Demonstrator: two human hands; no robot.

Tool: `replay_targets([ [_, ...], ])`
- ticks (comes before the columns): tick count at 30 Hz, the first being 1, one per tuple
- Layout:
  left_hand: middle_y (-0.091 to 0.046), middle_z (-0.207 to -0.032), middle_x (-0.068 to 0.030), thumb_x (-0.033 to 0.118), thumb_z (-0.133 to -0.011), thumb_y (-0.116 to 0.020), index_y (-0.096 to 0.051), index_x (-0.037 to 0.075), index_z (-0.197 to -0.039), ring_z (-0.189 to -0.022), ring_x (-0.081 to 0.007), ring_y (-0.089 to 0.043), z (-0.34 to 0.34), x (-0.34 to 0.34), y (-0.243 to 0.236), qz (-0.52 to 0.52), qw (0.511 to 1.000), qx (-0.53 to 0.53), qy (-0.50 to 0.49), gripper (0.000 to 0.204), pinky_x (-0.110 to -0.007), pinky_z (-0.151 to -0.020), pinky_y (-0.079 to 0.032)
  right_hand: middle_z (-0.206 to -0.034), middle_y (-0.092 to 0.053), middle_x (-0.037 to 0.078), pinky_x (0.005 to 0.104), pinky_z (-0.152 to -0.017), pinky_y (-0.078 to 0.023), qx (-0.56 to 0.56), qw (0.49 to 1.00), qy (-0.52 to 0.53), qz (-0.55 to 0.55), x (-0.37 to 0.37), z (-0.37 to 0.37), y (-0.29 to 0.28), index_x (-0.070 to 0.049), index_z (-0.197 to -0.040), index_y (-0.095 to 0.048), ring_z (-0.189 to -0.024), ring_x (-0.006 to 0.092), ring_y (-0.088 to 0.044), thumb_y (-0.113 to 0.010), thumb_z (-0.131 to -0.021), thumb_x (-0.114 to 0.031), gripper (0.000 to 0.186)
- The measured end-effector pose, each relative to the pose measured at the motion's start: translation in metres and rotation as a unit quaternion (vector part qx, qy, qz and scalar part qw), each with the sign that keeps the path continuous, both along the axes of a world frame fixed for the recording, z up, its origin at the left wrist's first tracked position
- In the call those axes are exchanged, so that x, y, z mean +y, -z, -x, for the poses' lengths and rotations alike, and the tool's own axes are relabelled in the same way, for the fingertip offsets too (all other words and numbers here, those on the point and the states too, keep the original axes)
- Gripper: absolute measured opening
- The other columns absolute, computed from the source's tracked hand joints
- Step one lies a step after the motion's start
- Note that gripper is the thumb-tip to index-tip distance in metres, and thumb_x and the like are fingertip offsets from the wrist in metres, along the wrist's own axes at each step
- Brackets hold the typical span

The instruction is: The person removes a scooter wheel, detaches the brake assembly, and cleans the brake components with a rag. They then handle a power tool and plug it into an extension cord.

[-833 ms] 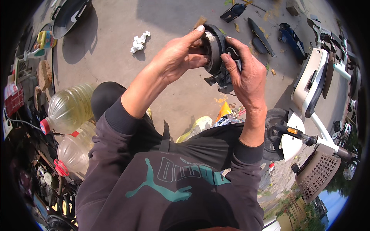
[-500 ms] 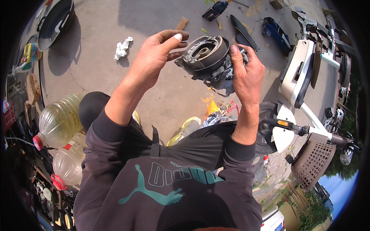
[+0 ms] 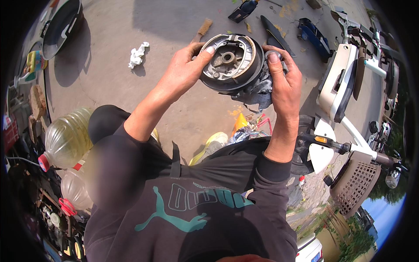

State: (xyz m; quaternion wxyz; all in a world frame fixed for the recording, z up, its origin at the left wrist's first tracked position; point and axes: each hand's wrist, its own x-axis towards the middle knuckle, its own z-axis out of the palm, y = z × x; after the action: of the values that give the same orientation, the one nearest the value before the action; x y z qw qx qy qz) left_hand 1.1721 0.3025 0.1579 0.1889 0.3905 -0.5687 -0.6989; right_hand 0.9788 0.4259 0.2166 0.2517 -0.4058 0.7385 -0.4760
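Between my hands is a round drum brake assembly (image 3: 231, 59), its curved brake shoes and central hub facing up toward me. My left hand (image 3: 187, 65) grips its left rim, thumb on the top edge and fingers underneath. On the opposite side, my right hand (image 3: 283, 78) holds a crumpled dark grey rag (image 3: 260, 89) against the rim, its thumb pointing up. The rag hangs below the brake assembly and hides part of its underside.
A wooden-handled brush (image 3: 204, 27) and crumpled white tissue (image 3: 139, 55) lie on the concrete. A black basin (image 3: 63, 30) and plastic jugs (image 3: 67, 137) stand left. Dark panels (image 3: 277, 37) lie ahead. A white scooter (image 3: 336, 83) with a basket (image 3: 355, 183) is at right.
My left hand has closed onto the brake assembly's rim; before, it was apart from it with fingers loose. The assembly has tipped so its inner face shows more fully.
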Motion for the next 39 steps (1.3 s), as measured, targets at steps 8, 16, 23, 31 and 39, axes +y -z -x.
replay_targets([
  [8, -0.070, -0.113, -0.0145, 0.029, -0.103, -0.065, -0.056, -0.010, -0.129, -0.101, -0.0150, -0.066, 0.000, -0.005, -0.010, 0.126, 0.983, 0.104, -0.090, 0.047, -0.030, -0.091, -0.054, -0.118, -0.070, 0.009, 0.0289, -0.096, -0.049, -0.056, 0.994, -0.086, 0.029, 0.001, 0.002, -0.007, 0.001, -0.133, -0.063, -0.108, 0.0152, -0.063, -0.061, -0.105, -0.027, 0.040],
  [16, -0.046, -0.149, -0.0287, 0.069, -0.088, -0.068, -0.037, -0.008, -0.152, -0.137, -0.0374, -0.052, -0.009, -0.008, -0.019, 0.326, 0.943, -0.049, 0.055, 0.104, -0.046, -0.109, -0.046, -0.106, -0.075, 0.013, 0.0285, -0.084, -0.054, 0.086, 0.991, -0.080, 0.062, 0.000, -0.024, -0.017, 0.002, -0.129, -0.066, -0.092, 0.0170, -0.070, -0.068, -0.100, -0.023, 0.038],
  [23, -0.042, -0.151, -0.0324, 0.049, -0.084, -0.075, -0.026, -0.017, -0.154, -0.143, -0.0402, -0.045, 0.004, 0.005, -0.001, 0.100, 0.993, -0.003, 0.054, 0.108, -0.044, -0.118, -0.039, -0.078, -0.072, 0.016, 0.0360, -0.061, -0.054, 0.222, 0.973, -0.040, 0.052, -0.011, -0.048, 0.001, 0.002, -0.114, -0.067, -0.067, 0.0292, -0.071, -0.071, -0.095, -0.016, 0.026],
  [31, -0.034, -0.155, -0.0351, 0.029, -0.073, -0.083, -0.020, -0.017, -0.155, -0.148, -0.0424, -0.035, 0.006, 0.005, 0.000, 0.148, 0.985, -0.016, 0.091, 0.114, -0.043, -0.123, -0.032, -0.080, -0.072, 0.019, 0.0358, -0.063, -0.055, 0.194, 0.980, -0.013, 0.033, -0.009, -0.051, 0.002, 0.002, -0.115, -0.068, -0.068, 0.0293, -0.072, -0.068, -0.097, -0.019, 0.028],
  [39, -0.034, -0.162, -0.0224, 0.025, -0.068, -0.090, -0.022, -0.001, -0.162, -0.150, -0.0379, -0.036, -0.001, 0.008, -0.009, 0.335, 0.935, -0.020, 0.113, 0.119, -0.046, -0.124, -0.029, -0.101, -0.072, 0.005, 0.0265, -0.080, -0.053, -0.165, 0.985, 0.042, 0.035, -0.002, -0.010, 0.019, 0.005, -0.124, -0.066, -0.088, 0.0101, -0.066, -0.061, -0.104, -0.020, 0.032],
])
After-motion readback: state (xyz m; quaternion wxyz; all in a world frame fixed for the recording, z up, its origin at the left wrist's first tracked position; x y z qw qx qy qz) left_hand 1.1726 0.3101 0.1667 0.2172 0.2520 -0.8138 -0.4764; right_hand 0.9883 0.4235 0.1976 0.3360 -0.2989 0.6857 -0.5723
